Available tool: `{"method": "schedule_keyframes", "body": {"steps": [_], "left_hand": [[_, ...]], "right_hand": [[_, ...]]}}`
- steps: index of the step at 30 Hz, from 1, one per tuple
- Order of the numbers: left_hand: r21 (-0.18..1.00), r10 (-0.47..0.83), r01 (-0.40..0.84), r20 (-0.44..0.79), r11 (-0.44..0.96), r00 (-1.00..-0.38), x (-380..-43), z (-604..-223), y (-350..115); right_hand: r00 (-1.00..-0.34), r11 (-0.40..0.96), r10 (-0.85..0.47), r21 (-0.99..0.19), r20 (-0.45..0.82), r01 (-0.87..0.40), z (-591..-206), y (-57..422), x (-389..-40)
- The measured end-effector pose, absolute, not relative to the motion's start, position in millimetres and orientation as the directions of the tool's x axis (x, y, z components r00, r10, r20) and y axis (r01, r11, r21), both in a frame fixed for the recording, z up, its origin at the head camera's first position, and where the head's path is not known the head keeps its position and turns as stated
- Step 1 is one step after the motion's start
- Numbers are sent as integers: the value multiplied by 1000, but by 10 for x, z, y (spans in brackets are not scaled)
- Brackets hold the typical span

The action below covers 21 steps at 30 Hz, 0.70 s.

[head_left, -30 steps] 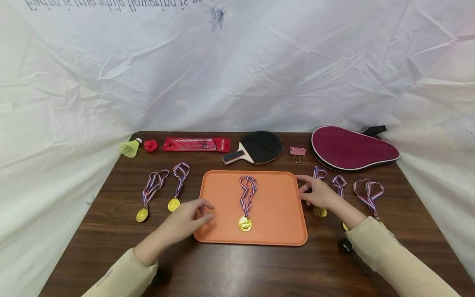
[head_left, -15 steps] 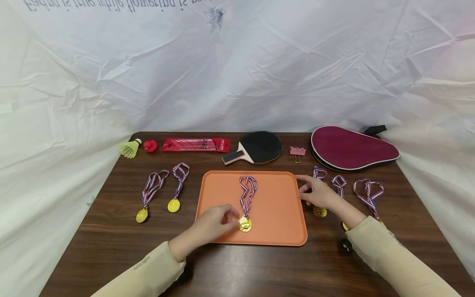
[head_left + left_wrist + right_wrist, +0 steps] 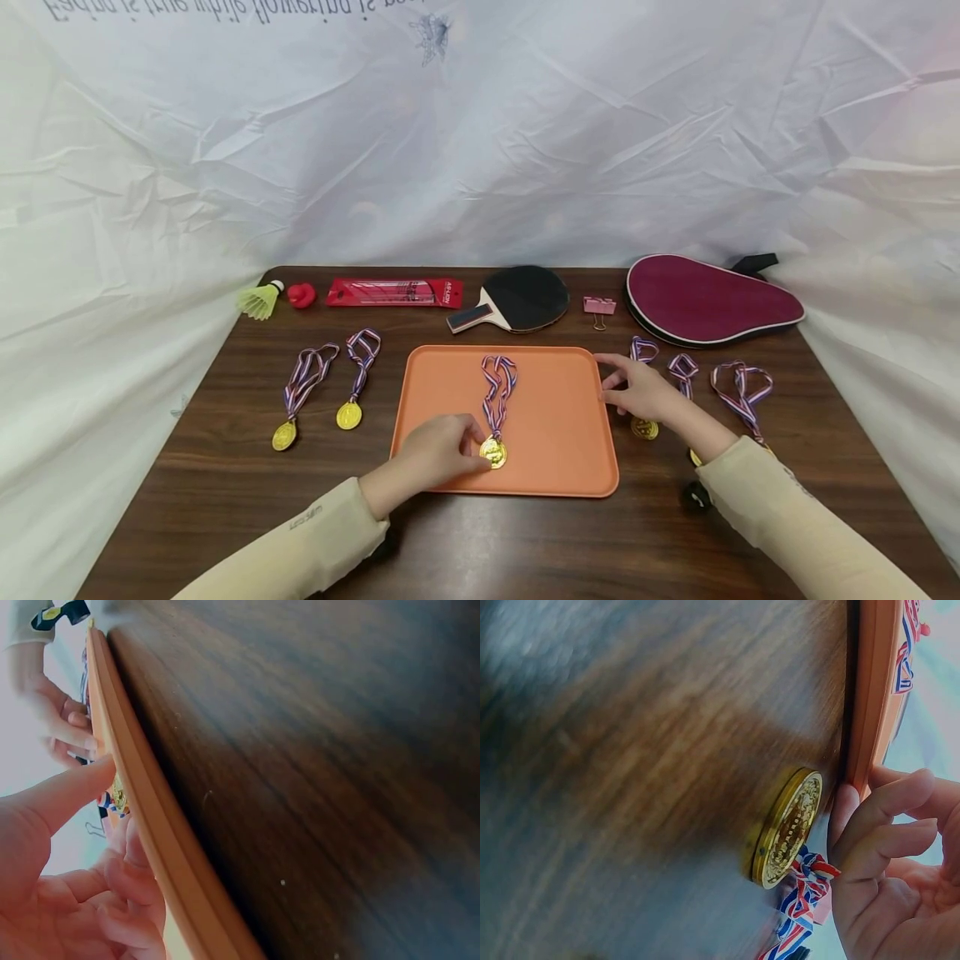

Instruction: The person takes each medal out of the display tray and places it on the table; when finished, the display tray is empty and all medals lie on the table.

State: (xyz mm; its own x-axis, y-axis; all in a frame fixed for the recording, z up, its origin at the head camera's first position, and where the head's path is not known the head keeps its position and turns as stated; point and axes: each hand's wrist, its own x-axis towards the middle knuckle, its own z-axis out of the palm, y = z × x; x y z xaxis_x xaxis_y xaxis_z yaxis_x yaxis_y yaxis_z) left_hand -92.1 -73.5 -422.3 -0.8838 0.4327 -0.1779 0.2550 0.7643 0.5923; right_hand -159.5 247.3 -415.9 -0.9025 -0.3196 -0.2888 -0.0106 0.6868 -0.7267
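The orange tray lies on the table, with a gold medal and its striped ribbon in its middle. My left hand reaches over the tray's front left. Its thumb and index finger stand on either side of the medal and appear to pinch its edge; the left wrist view shows the gold medal between them. My right hand rests at the tray's right rim, its index finger stretched to the far corner. Close by that hand, another gold medal lies on the table.
Two medals lie left of the tray, and others with ribbons lie right. Along the back are a shuttlecock, red duck, red packet, table tennis bat, pink binder clip and maroon bat case.
My left hand has moved right from the tray's left edge to the medal in its middle, thumb now on the medal's edge. The right hand has stayed at the right rim.
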Motion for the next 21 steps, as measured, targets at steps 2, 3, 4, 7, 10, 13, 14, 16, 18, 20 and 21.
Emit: {"method": "schedule_keyframes", "body": {"steps": [2, 3, 4, 7, 10, 13, 14, 16, 18, 20, 21], "left_hand": [[583, 428, 253, -183, 772, -885, -930, -4225, -722], [580, 429, 255, -183, 774, -885, -934, -4228, -717], [577, 430, 256, -186, 776, -884, -936, -4230, -712], [577, 436, 260, -188, 774, -880, -941, -4223, -697], [586, 443, 264, -184, 766, -877, -941, -4217, -688], [596, 452, 275, -166, 754, -877, -937, -4212, -688], [599, 455, 280, -159, 750, -876, -937, -4216, -691], [608, 465, 295, -140, 737, -874, -937, -4220, -698], [614, 472, 309, -118, 726, -874, -936, -4222, -708], [624, 483, 327, -93, 710, -871, -935, -4228, -724], [630, 488, 335, -80, 701, -869, -933, -4226, -732]], "right_hand": [[-902, 687, -321, -727, -288, -13, -4157, 2472, -1594], [-902, 687, -322, -726, -288, -13, -4156, 2472, -1594], [-902, 686, -322, -727, -288, -13, -4157, 2472, -1594], [-902, 685, -322, -729, -289, -11, -4161, 2475, -1599], [-901, 684, -323, -730, -291, -10, -4168, 2479, -1605], [-900, 682, -326, -731, -290, -12, -4172, 2482, -1608], [-900, 681, -327, -732, -290, -12, -4173, 2483, -1609], [-899, 681, -329, -732, -289, -14, -4172, 2485, -1609], [-899, 680, -331, -733, -287, -16, -4171, 2487, -1608], [-899, 678, -332, -735, -286, -16, -4170, 2488, -1606], [-899, 677, -333, -736, -285, -17, -4169, 2489, -1604]]}}
